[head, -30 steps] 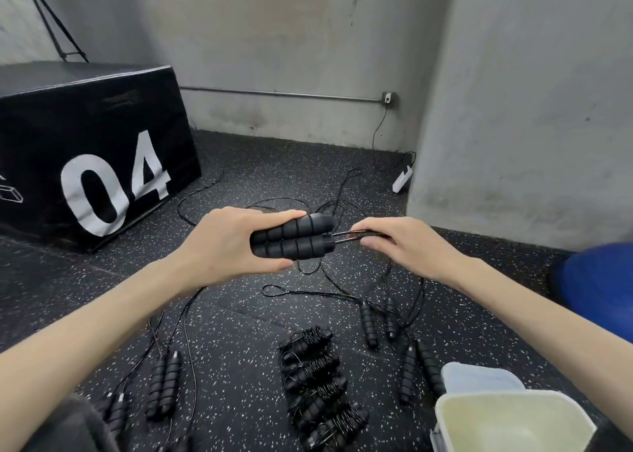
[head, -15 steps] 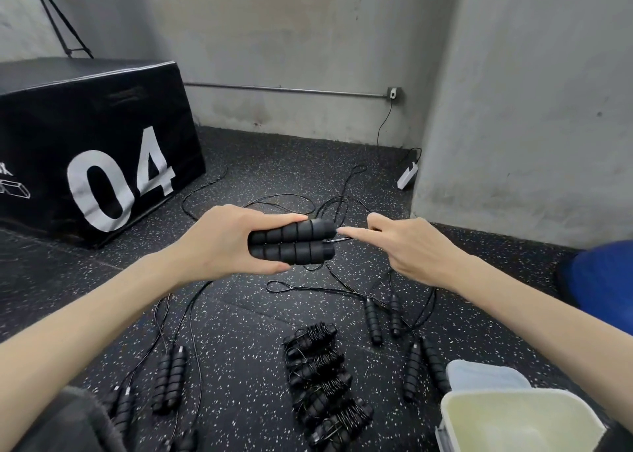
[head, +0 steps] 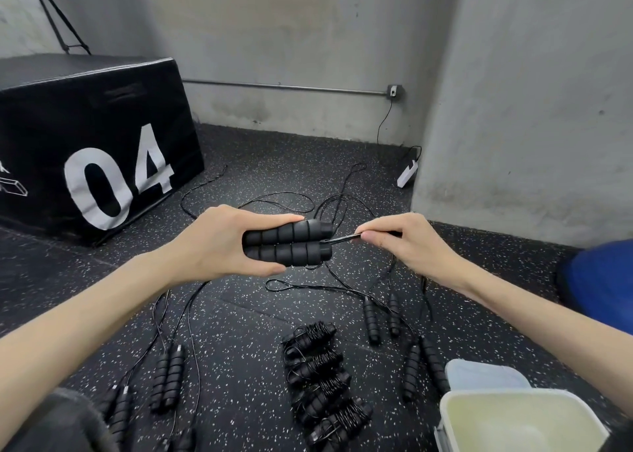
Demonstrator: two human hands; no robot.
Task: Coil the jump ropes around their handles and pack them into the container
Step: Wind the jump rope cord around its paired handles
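a black rubber floor (head: pixel 239 314) with white speckles is seen, closed in by grey concrete walls (head: pixel 513 92). a black box (head: pixel 85 136) marked "04" is placed on the floor at the left, and a metal pipe (head: pixel 284 87) is fixed along the far wall. a white power strip (head: pixel 407 175) is leaned in the corner, and part of a blue object (head: pixel 603 280) is seen at the right edge.

two foam handles (head: pixel 289 244) are held together side by side above the floor; the fingers of the left hand (head: pixel 212 242) are wrapped around them. the thin black rope (head: pixel 342 238) that comes out of the handle ends is pinched by the fingers of the right hand (head: pixel 407 246), just beside the handles.

four coiled jump ropes (head: pixel 322 383) are laid in a row on the floor below the hands, each one with its rope wound around its handles. two uncoiled pairs of handles (head: pixel 394 328) are laid to the right of this row, and at least two more pairs (head: pixel 168 376) at the left; a further pair at the bottom edge cannot be counted with certainty. loose rope (head: pixel 281 196) is spread on the floor behind the hands.

one pale open container (head: pixel 520 421) is stood at the lower right corner, and one translucent lid (head: pixel 486 376) is laid just behind it.
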